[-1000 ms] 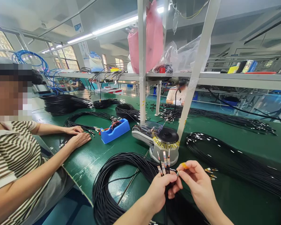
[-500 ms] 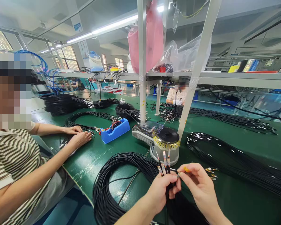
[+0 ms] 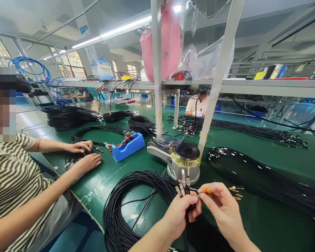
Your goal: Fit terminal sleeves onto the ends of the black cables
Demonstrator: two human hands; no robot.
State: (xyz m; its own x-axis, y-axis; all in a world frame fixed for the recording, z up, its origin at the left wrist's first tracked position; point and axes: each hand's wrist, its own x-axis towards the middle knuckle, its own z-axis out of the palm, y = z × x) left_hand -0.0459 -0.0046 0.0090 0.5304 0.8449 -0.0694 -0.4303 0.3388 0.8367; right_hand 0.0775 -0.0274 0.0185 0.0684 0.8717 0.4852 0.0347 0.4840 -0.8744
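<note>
My left hand (image 3: 180,213) is closed around a bunch of black cables, whose bare silvery and white ends (image 3: 183,179) stick up above the thumb. One cable end (image 3: 199,195) points to the right between my two hands. My right hand (image 3: 224,206) pinches that end between thumb and forefinger. A bit of yellow tape (image 3: 208,190) shows at the right fingertips. Just behind my hands stands a round tape dispenser (image 3: 185,162) with short yellow strips around its rim. To the left of my left hand lies a large coil of black cable (image 3: 112,210).
A co-worker's hands (image 3: 86,159) rest on cables at the left. A blue tape holder (image 3: 128,148) stands between us. More black cable bundles (image 3: 254,175) lie to the right and at the back. White posts (image 3: 157,98) carry a shelf (image 3: 267,89) above the green table (image 3: 94,189).
The co-worker's hands have moved apart, and that person has shifted left in view. My hands keep nearly the same grip and place. The whole view has shifted slightly.
</note>
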